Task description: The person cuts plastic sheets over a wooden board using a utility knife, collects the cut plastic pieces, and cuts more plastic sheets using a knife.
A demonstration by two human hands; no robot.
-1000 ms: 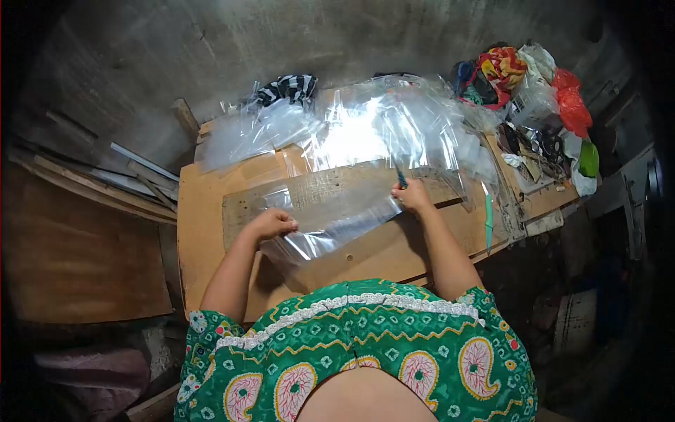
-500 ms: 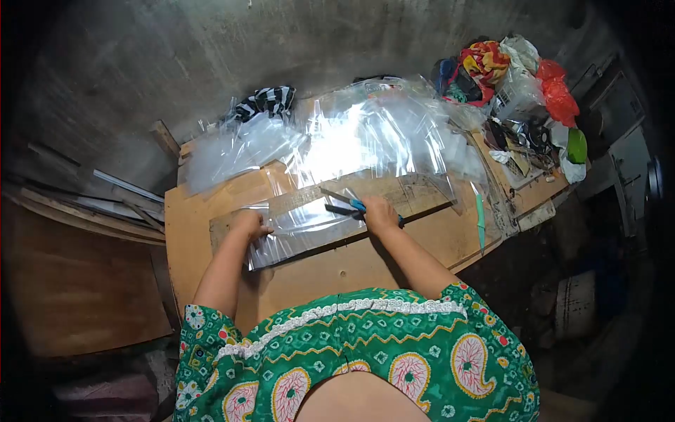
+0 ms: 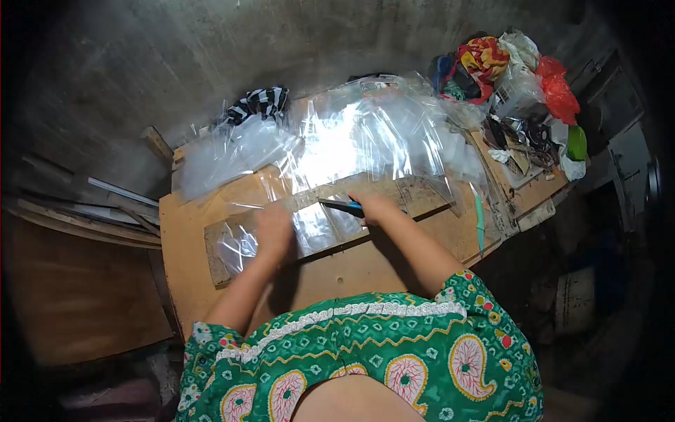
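My right hand (image 3: 376,209) is wrapped round a pair of scissors (image 3: 341,205) with dark blades and blue handles. The blades point left and lie nearly together over a wooden board (image 3: 422,197). A strip of clear plastic sheet (image 3: 313,228) lies across the board, below the blades. My left hand (image 3: 274,228) is over the left part of this plastic, smeared by motion, so its fingers and any hold on the sheet cannot be made out. Crumpled clear plastic (image 3: 238,246) shows to the left of that hand.
A heap of clear plastic sheets (image 3: 394,133) covers the table's back. A green knife (image 3: 480,224) lies at the right. Beyond it are a tray of tools (image 3: 524,151), a red bag (image 3: 559,91) and bundled cloth (image 3: 484,60). Black-and-white striped cloth (image 3: 260,104) sits by the wall.
My left hand has moved right along the plastic, and the plastic's left end now looks crumpled. The scissor blades have gone from spread to nearly together. My right hand has barely shifted.
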